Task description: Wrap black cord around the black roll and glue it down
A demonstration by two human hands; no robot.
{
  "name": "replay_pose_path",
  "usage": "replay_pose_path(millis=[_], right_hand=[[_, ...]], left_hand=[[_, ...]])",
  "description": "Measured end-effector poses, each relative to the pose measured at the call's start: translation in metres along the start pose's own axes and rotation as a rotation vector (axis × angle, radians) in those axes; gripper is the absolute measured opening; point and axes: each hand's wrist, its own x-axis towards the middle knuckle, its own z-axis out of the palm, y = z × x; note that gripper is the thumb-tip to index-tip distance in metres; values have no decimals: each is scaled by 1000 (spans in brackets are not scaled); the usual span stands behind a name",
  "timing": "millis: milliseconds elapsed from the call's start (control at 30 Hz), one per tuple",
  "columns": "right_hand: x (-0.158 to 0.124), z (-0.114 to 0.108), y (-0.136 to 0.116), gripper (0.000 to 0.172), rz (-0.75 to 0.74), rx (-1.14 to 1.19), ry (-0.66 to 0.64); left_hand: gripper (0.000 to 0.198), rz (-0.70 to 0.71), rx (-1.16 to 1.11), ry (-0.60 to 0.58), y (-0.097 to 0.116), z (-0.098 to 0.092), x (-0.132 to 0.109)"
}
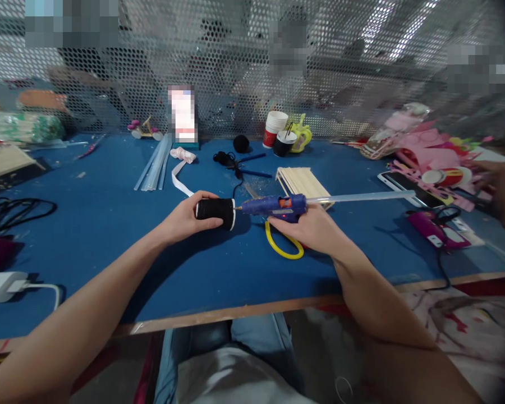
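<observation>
My left hand [189, 217] is closed around a black-wrapped cup [216, 214] lying on its side, with its white rim toward the right. A blue glue gun [273, 206] is in my right hand [315, 227], its nozzle at the cup's rim. From the back of the gun a long clear glue stick [362, 196] sticks out to the right. Black yarn runs up from the cup toward a small dark bundle [225, 159]. Just below the gun, a yellow scissor handle [284, 249] shows, partly hidden by my right hand.
Behind the gun stands a small wooden-stick rack [305, 182]. Paper cups [274, 128], a black ball [240, 143] and glue sticks [155, 163] lie farther back. Another person's hand [499, 188] is at right, near a phone [412, 188] and purple power strip [437, 229].
</observation>
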Motion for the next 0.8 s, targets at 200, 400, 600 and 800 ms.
replay_pose_path(millis=[200,400,600,800], right_hand=[[1,-2,3,18,-170,-218,-60],[0,-4,6,27,-311,-436,-96],[-2,-7,1,27,-331,-520,-87],[-2,-8,0,28,-336,-597,-99]], left_hand=[[57,-35,-13,-23,0,0,1],[57,-44,-13,-35,-1,1,1],[57,-35,0,-34,-2,2,0],[58,-9,14,-34,-2,1,0]])
